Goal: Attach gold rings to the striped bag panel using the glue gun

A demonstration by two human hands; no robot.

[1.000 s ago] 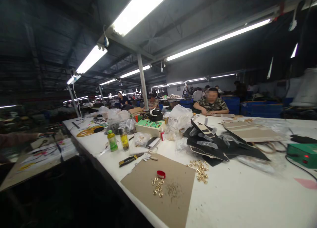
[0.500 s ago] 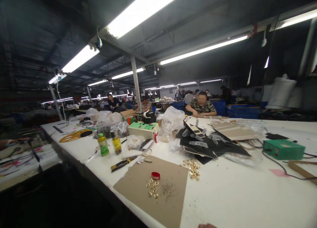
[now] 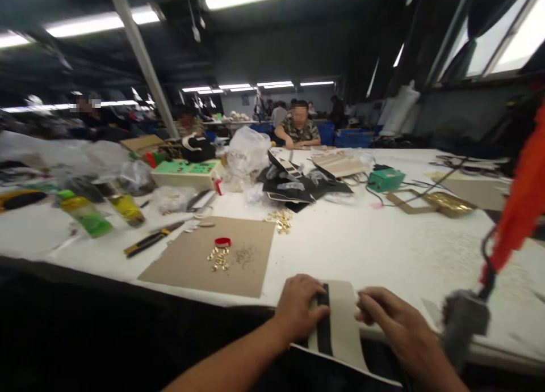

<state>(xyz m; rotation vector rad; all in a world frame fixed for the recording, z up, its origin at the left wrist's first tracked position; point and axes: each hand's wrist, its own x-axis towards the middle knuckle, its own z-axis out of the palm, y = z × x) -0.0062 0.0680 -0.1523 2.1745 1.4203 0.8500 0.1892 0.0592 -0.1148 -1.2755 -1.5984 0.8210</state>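
At the table's front edge lies a beige panel (image 3: 344,318) with a black strip (image 3: 324,332) along it. My left hand (image 3: 299,306) holds the panel's left side, its thumb on the black strip and its fingers curled at the far end. On the panel's right side is my right hand (image 3: 389,315), fingers curled together near the edge; whatever they pinch is too small to make out. Left of the hands, a brown board (image 3: 179,267) carries gold rings (image 3: 220,260), a red roll (image 3: 222,243) and small dark bits (image 3: 246,256).
More gold pieces (image 3: 281,220) lie beyond the board. Pliers (image 3: 149,241) and a green bottle (image 3: 87,213) stand left. Black panels (image 3: 289,182) are piled mid-table. A green box (image 3: 385,180) and orange cloth (image 3: 522,193) are on the right. A person (image 3: 298,125) sits across.
The view has turned right and down. Both my hands and the beige panel now show at the table's front edge; before, only a bit of a hand was visible at the bottom.
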